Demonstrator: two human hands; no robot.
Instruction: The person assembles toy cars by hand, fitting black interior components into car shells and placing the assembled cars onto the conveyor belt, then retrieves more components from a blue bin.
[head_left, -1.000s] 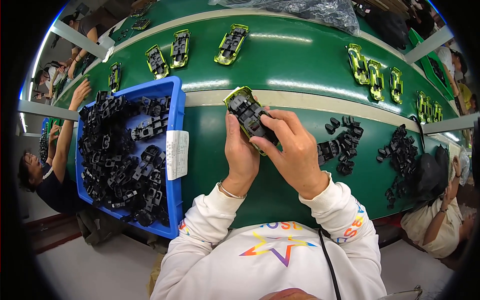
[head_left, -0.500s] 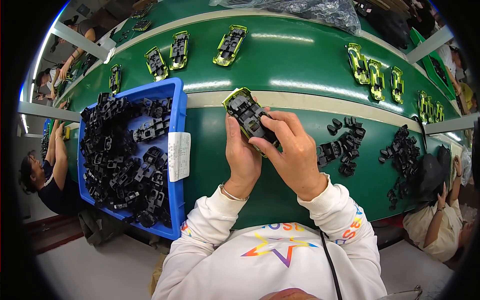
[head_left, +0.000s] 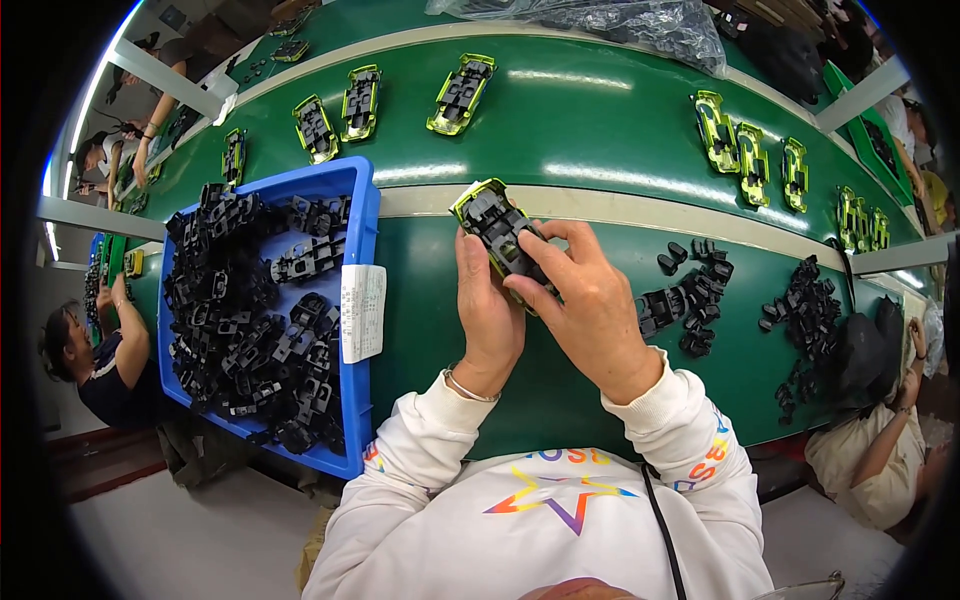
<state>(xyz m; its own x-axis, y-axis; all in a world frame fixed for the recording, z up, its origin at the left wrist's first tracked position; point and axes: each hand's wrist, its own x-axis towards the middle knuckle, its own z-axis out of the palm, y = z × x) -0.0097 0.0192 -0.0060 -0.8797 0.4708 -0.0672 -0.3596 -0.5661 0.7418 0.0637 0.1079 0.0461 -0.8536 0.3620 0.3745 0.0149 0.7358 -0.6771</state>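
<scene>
A yellow-green toy car body (head_left: 494, 225) with a black chassis part in it is held upside down over the green bench (head_left: 430, 330). My left hand (head_left: 487, 310) grips it from the left and below. My right hand (head_left: 590, 305) wraps its right side, fingers pressing on the black part. A blue bin (head_left: 362, 215) full of black plastic chassis parts stands just left of my hands. Small black parts (head_left: 690, 295) lie in a pile to the right of my right hand.
Several more yellow-green car bodies (head_left: 460, 92) lie on the green conveyor belt (head_left: 590, 120) beyond the bench, some at the right (head_left: 750, 160). Another pile of black parts (head_left: 805, 310) lies far right. Other people sit at the left (head_left: 105, 360) and lower right (head_left: 880, 450).
My hands and the car body have stayed in almost the same place; only the fingers of my right hand have shifted slightly on the black part.
</scene>
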